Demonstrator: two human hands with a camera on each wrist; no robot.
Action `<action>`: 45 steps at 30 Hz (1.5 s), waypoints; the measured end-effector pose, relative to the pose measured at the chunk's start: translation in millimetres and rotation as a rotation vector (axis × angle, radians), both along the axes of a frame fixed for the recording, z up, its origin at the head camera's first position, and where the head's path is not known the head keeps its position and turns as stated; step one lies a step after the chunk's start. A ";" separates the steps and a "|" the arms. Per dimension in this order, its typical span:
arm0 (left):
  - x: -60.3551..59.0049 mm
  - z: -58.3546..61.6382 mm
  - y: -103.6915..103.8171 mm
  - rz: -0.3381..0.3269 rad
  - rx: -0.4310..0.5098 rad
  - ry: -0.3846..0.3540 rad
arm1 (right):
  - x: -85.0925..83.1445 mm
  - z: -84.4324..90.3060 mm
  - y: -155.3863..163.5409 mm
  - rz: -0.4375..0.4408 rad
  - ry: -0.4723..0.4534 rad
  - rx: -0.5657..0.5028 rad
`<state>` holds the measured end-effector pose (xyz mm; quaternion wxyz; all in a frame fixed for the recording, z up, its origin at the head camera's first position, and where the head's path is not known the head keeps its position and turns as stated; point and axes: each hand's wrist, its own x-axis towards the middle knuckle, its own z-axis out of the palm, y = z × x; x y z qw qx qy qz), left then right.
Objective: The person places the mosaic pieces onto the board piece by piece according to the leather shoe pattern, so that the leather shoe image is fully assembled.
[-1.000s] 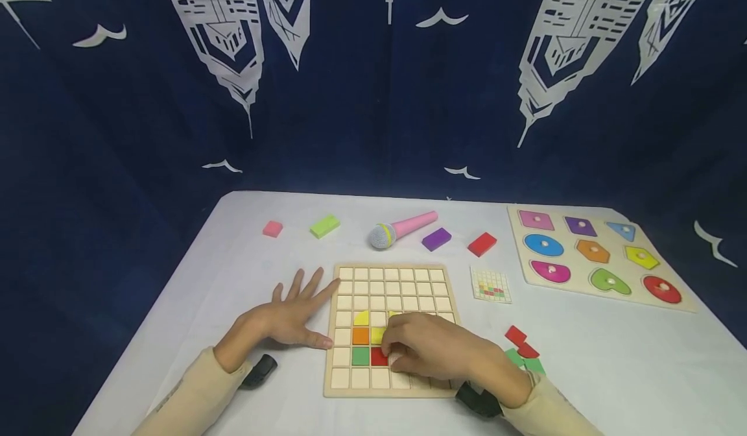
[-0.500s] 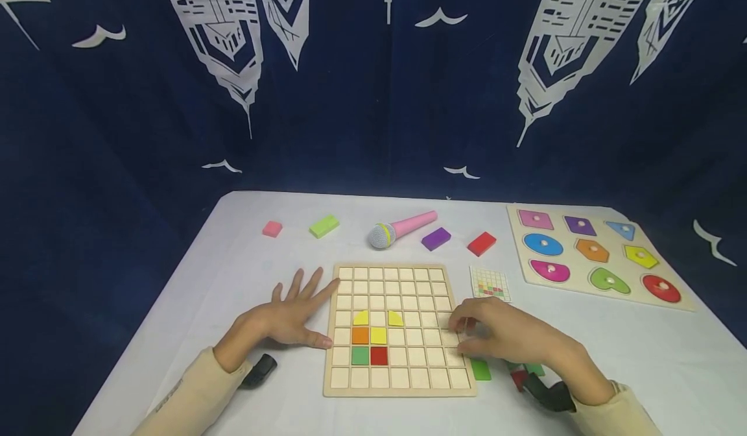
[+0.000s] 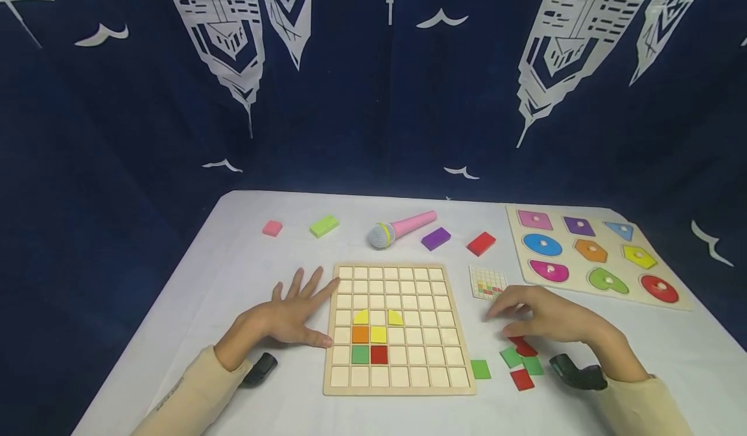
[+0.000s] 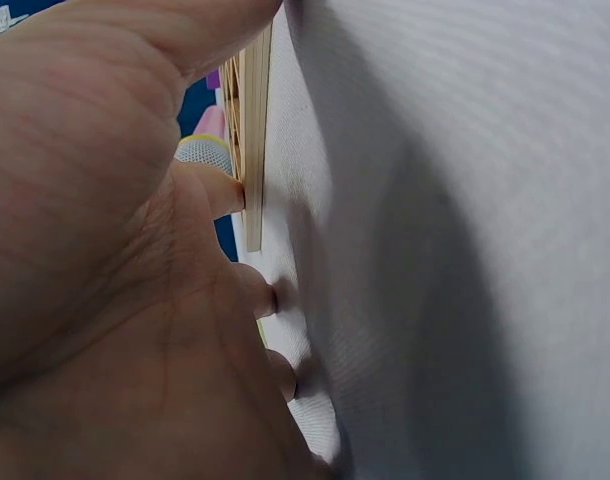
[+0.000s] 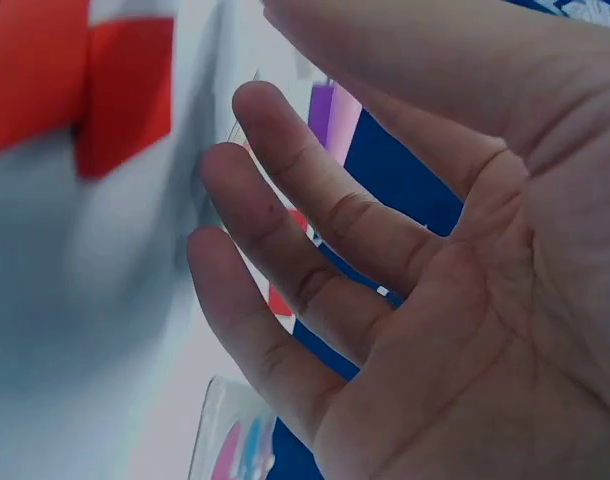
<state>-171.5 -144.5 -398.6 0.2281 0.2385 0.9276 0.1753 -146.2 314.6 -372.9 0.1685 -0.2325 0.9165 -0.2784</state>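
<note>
Nearest, flat on the white table, a gridded wooden board. In its cells, near to far: a green square left of a dark red square, an orange square left of a yellow square, then two curved yellow pieces. To the right, a green tile at the board's edge, then loose green tiles and red tiles. At left, the left hand, fingers spread wide, thumb and forefinger against the board's left edge. Just beyond the loose tiles, the right hand, fingers loosely bent and parted, palm bare; fingertip contact with the table, impossible to tell. Farther, a pattern card, red block, purple block, pink microphone, lime block; far right, a shape puzzle.
</note>
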 end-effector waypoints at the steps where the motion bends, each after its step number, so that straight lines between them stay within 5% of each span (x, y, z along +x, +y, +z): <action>1: -0.2 0.0 0.1 0.000 -0.001 0.001 | -0.5 -1.6 2.9 -0.012 -0.010 0.000; 9: 1.5 0.5 0.6 0.000 -0.006 0.002 | 1.8 -4.3 11.8 -0.159 -0.105 0.059; 15: 3.1 1.2 -2.1 0.003 -0.007 -0.010 | 0.0 -5.8 10.4 -0.153 -0.137 0.068; 34: 1.1 1.7 1.1 0.012 -0.008 -0.004 | -4.5 -7.2 6.2 -0.090 -0.019 0.094; 45: 0.2 -0.8 0.5 0.004 0.002 -0.002 | 8.3 11.6 -38.2 -0.059 0.124 0.193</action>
